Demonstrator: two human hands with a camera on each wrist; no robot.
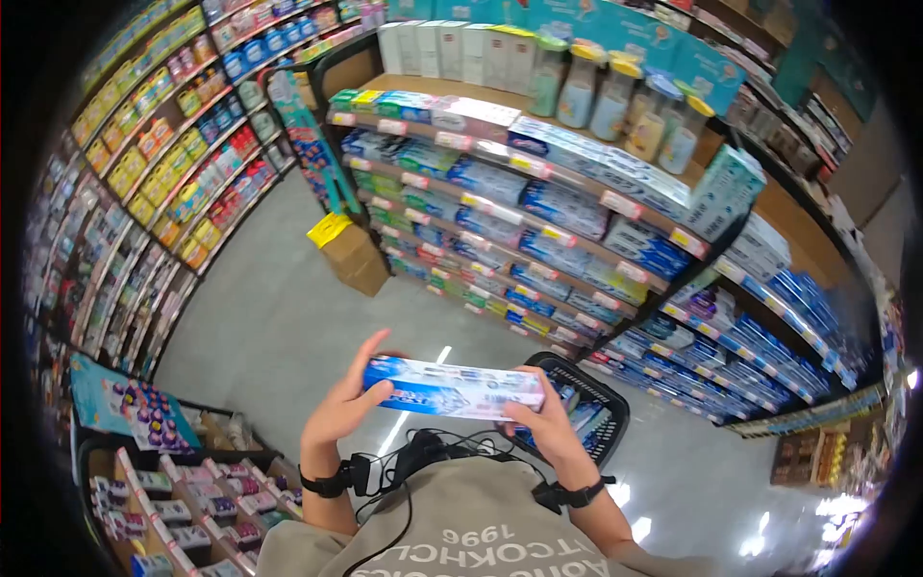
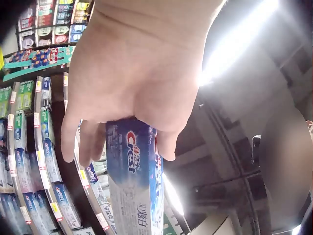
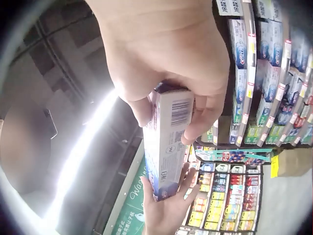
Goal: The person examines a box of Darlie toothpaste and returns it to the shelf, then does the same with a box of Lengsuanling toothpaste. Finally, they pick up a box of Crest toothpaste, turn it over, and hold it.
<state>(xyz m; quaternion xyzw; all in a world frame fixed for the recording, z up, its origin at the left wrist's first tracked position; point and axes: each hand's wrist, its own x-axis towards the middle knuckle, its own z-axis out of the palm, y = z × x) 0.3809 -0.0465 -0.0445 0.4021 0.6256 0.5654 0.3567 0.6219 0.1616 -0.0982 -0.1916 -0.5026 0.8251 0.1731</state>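
Note:
A long blue and white Crest toothpaste box [image 1: 452, 388] is held level in front of the chest, between both hands. My left hand [image 1: 338, 412] holds its left end, thumb on the printed face and the index finger sticking out past the edge. In the left wrist view, the left thumb [image 2: 167, 145] lies along one side of the box while the fingers are on the other. At the opposite end, my right hand [image 1: 552, 429] grips the box by thumb and fingers. The right wrist view shows that grip beside the barcode panel [image 3: 175, 115].
Below the right hand, a black shopping basket [image 1: 623, 413] with packaged goods stands on the grey floor [image 1: 260, 288]. Shelves of toothpaste [image 1: 481, 183] rise ahead. A cardboard box [image 1: 356, 258] stands by the shelf end, and a display bin [image 1: 183, 510] is at the lower left.

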